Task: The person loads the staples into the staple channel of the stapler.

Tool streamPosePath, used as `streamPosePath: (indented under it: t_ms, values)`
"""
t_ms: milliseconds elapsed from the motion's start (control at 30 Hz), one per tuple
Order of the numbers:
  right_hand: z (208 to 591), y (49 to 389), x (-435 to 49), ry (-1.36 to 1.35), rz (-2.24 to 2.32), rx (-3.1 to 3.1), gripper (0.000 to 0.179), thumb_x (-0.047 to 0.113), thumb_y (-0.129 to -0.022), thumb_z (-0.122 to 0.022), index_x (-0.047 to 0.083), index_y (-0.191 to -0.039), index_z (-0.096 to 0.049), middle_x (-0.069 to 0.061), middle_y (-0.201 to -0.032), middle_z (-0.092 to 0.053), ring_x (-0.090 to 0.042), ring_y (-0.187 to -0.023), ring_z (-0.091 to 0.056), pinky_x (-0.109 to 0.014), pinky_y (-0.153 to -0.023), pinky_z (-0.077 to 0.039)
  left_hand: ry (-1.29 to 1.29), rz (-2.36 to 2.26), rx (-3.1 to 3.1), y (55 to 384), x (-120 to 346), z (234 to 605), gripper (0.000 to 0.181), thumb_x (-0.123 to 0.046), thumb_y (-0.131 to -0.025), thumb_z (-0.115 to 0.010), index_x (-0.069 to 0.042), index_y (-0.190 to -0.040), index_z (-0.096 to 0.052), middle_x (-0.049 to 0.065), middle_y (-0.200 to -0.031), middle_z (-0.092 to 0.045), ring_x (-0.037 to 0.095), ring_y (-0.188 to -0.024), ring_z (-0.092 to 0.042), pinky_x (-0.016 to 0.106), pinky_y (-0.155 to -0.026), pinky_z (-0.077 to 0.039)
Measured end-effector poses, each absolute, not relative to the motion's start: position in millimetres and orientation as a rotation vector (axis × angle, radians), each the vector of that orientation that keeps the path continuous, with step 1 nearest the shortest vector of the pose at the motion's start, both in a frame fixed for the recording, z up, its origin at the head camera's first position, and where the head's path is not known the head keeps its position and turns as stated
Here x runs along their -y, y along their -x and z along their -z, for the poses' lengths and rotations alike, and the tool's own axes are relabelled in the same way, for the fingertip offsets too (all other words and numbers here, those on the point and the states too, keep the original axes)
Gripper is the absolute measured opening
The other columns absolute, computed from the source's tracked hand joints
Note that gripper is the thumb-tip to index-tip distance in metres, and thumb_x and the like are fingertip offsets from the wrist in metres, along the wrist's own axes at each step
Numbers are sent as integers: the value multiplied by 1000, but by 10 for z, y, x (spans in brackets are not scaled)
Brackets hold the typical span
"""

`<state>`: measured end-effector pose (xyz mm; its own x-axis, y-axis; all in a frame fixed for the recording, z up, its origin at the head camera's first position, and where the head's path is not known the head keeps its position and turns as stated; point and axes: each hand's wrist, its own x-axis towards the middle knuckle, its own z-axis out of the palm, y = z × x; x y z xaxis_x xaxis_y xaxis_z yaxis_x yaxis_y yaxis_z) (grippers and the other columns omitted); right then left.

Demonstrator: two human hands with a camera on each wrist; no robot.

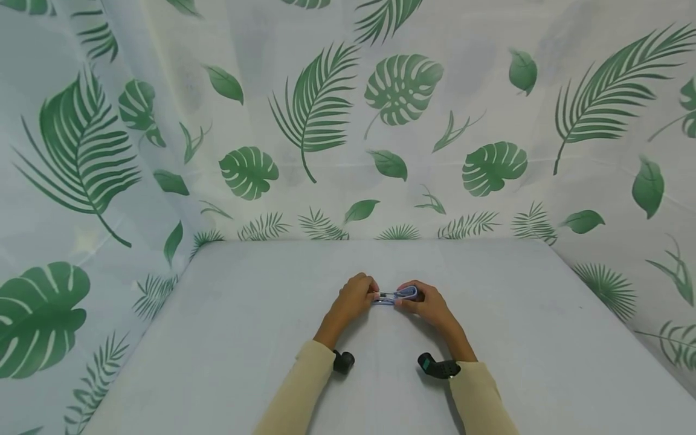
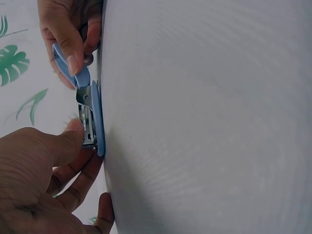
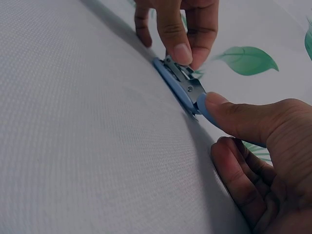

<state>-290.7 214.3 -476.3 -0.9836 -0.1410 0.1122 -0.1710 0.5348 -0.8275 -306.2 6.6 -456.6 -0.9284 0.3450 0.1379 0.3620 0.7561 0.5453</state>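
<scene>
As L hand point(image 1: 356, 294) pinches stapler's point(image 2: 87, 98) tip point(image 2: 89, 141), R hand point(image 1: 429, 304) grips its raised blue top point(image 2: 84, 79); if R slips, top may poss. nip L thumb point(image 2: 73, 134).

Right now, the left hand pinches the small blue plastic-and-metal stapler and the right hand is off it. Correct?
Not quite: the right hand isn't off the stapler; it grips the other end, as the right wrist view shows. The left hand does pinch it, as you said.
</scene>
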Motion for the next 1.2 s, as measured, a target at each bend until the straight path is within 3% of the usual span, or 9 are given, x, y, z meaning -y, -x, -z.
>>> streamPosePath:
  t_ms: [300,600,1200]
  values:
    - [4766,2918,-2135,-257,-1469,2721,32,19,-85,-76,4,-111,-66,-12,-96,-64,-17,-77,-49,-28,-65,-42,604,910,2914,3075,-65,4554,6,-18,-92,-68,-12,-95,-69,-2,-85,-57,9,-76,-50,24,-65,-40]
    - [4758,2905,-2124,-224,-1469,2732,32,19,-85,-76,4,-112,-66,-12,-99,-65,-16,-78,-50,-28,-66,-43,633,1030,2854,3094,-30,4573,8,-15,-95,-64,-9,-98,-69,0,-86,-61,10,-77,-49,24,-72,-44]
    - [4762,2900,-2126,-219,-1431,2743,33,20,-85,-77,4,-111,-66,-12,-97,-66,-16,-77,-50,-28,-65,-42,433,1130,2901,3129,-83,4535,5,-15,-90,-69,-10,-92,-68,0,-81,-60,11,-76,-51,24,-65,-41]
